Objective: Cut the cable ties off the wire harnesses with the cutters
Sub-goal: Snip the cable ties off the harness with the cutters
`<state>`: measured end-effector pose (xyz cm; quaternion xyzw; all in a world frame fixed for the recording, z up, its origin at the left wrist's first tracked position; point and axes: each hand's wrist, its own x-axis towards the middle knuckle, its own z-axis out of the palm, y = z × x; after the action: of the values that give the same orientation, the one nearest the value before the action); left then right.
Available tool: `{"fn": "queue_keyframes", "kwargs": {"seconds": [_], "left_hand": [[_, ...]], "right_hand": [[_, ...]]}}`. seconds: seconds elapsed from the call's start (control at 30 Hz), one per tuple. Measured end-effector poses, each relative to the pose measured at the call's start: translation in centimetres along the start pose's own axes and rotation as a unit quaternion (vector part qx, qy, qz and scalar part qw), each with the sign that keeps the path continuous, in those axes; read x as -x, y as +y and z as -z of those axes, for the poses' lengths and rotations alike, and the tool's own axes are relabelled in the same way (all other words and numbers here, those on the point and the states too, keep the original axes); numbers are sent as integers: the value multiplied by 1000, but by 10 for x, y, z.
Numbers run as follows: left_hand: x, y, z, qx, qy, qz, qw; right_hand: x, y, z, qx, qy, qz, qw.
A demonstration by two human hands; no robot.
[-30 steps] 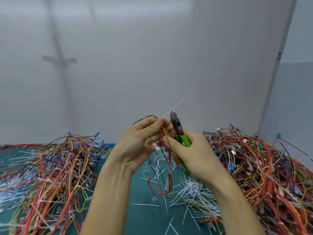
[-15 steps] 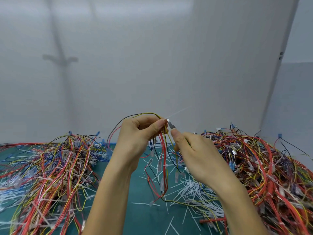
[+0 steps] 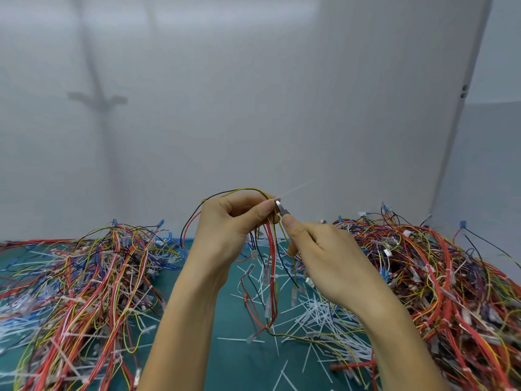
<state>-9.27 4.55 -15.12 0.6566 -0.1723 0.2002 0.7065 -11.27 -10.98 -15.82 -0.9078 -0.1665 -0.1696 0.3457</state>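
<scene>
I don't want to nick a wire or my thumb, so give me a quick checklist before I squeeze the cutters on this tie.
1. Harness steady: the left hand pinches the harness at its top bend. Ok.
2. Cutters in hand: the right hand holds the cutters; only the metal tip shows. Ok.
3. Tip at the tie: it sits where the cable tie tail sticks out. Ok.
4. Blades on the tie only, no wire between them: too small to see. Cannot tell.
5. Thumb clear: the left thumb lies right beside the tip. Not ok.
</scene>
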Motion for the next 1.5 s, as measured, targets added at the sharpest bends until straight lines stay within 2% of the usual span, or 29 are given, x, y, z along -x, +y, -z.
{"fn": "queue_keyframes", "kwargs": {"seconds": [0.4,0.6,0.7,0.83,1.03,1.17,1.2,1.23,1.37,1.5], "left_hand": [[1,0,0,-15,-10,3,1000],[1,0,1,-23,-14,10,1000],[1,1,1,-13,-6,26,1000],[1,5,4,22,14,70,997],[1,8,6,31,10,103,994],[0,6,9,4,10,105,994],[0,6,11,3,9,104,995],[-1,7,12,8,7,104,995],[-3,11,13,62,-5,108,992],[-2,9,10,85,-33,96,991]], "right_hand": [[-2,1,-3,-38,15,-4,999],[-4,5,-7,-112,4,-31,993],[-7,4,-10,-170,30,-40,984],[-9,2,-7,-346,89,-76,931],[-7,3,3,-449,132,-88,879],[-5,6,11,-536,144,-107,825],[-5,7,14,-532,149,-103,827],[-5,8,15,-506,153,-95,844],[-6,8,9,-286,105,-77,950],[-5,-2,-10,-201,24,-72,977]]}}
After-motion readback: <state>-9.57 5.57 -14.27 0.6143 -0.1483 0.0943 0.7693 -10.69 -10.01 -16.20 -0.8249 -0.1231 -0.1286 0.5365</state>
